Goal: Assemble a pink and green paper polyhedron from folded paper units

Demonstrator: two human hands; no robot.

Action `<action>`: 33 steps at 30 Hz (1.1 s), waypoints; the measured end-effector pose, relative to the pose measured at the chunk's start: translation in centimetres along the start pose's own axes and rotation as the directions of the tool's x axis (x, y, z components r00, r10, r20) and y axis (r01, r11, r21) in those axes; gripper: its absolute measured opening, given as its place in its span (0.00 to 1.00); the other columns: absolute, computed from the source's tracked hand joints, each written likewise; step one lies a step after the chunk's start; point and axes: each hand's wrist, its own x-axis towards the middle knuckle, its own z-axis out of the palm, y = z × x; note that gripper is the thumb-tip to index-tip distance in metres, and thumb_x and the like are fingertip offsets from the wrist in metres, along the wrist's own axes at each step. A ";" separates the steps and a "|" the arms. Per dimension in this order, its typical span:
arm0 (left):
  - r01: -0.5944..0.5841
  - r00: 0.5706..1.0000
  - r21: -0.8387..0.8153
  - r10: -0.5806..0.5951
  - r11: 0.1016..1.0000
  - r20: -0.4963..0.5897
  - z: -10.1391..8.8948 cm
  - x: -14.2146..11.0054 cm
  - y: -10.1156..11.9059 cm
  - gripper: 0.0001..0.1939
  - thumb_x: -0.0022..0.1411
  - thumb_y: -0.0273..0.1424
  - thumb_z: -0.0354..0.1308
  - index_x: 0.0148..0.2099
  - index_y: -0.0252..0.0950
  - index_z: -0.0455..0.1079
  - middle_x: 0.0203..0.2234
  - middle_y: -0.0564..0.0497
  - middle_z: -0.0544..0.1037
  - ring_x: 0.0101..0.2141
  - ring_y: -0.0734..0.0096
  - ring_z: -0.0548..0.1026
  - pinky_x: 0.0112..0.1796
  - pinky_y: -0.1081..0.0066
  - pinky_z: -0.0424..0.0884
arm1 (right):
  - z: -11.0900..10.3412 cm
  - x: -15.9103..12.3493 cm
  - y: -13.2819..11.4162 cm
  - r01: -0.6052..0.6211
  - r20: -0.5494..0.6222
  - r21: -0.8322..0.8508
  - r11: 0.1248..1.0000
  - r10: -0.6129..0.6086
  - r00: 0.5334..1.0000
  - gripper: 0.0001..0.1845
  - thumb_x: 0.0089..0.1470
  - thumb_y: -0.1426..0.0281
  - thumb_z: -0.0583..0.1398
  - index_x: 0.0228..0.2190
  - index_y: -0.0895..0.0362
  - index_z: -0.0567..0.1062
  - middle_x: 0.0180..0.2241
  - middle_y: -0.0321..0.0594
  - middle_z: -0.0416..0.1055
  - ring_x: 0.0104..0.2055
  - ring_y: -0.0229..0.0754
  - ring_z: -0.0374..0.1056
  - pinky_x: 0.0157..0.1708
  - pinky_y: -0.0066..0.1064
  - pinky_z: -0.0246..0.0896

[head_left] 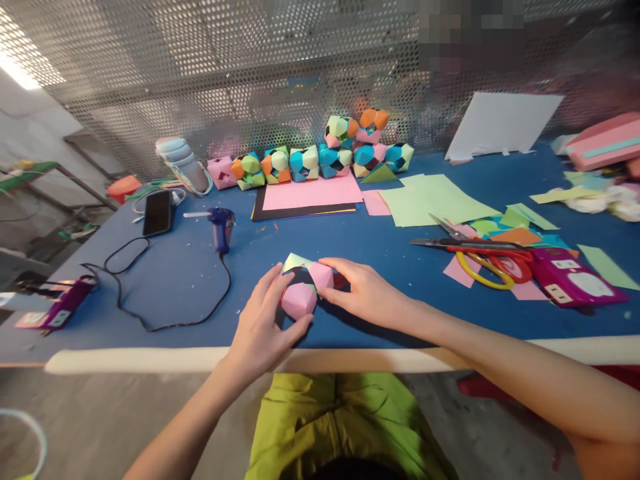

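Observation:
A folded paper model (306, 285) in pink, pale green and black rests on the blue table (350, 240) near its front edge. My left hand (263, 327) wraps around its left side, thumb under the pink face and fingers curled over the top. My right hand (367, 293) presses on its right side, fingers closed against the paper. Both hands grip the same model.
A row of coloured paper cubes (320, 157) lines the back by a perforated metal screen. A blue glue gun (220, 227) with a black cord, a phone (157, 212), pink and green sheets (425, 197), scissors (480, 257) and a purple power strip (575, 277) lie around.

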 end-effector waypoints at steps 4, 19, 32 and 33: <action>-0.007 0.998 0.091 0.001 0.996 0.061 0.0 0.9 -0.1 0.28 0.58 0.37 0.61 0.59 0.39 0.61 0.60 0.38 0.65 0.59 0.51 0.66 0.54 0.48 0.66 | -0.1 0.7 0.5 -0.037 0.035 0.001 0.999 0.037 0.999 0.24 0.55 0.67 0.61 0.53 0.62 0.70 0.47 0.51 0.75 0.46 0.46 0.72 0.46 0.37 0.67; 0.047 0.983 -0.072 -0.033 0.996 0.183 -0.2 2.4 0.0 0.26 0.58 0.34 0.61 0.58 0.41 0.62 0.62 0.40 0.61 0.62 0.54 0.62 0.58 0.50 0.62 | -0.3 1.3 0.7 -0.041 0.073 0.003 0.999 0.041 0.997 0.20 0.55 0.66 0.61 0.48 0.60 0.73 0.40 0.46 0.76 0.39 0.43 0.72 0.38 0.33 0.63; 0.031 0.988 -0.094 -0.016 0.995 0.151 -0.3 1.9 -0.2 0.22 0.60 0.35 0.59 0.57 0.40 0.65 0.61 0.40 0.63 0.61 0.53 0.63 0.57 0.49 0.64 | -0.3 0.7 0.8 0.053 0.059 0.116 0.992 -0.060 0.996 0.24 0.55 0.71 0.59 0.54 0.58 0.70 0.43 0.44 0.76 0.38 0.40 0.72 0.40 0.34 0.68; 0.026 0.989 -0.096 -0.011 0.995 0.148 -0.4 1.9 -0.2 0.22 0.60 0.35 0.59 0.57 0.40 0.65 0.61 0.40 0.63 0.60 0.53 0.64 0.57 0.49 0.64 | -0.3 0.6 0.7 0.054 0.056 0.120 0.991 -0.061 0.997 0.23 0.56 0.71 0.59 0.53 0.57 0.70 0.42 0.43 0.76 0.37 0.40 0.72 0.40 0.33 0.68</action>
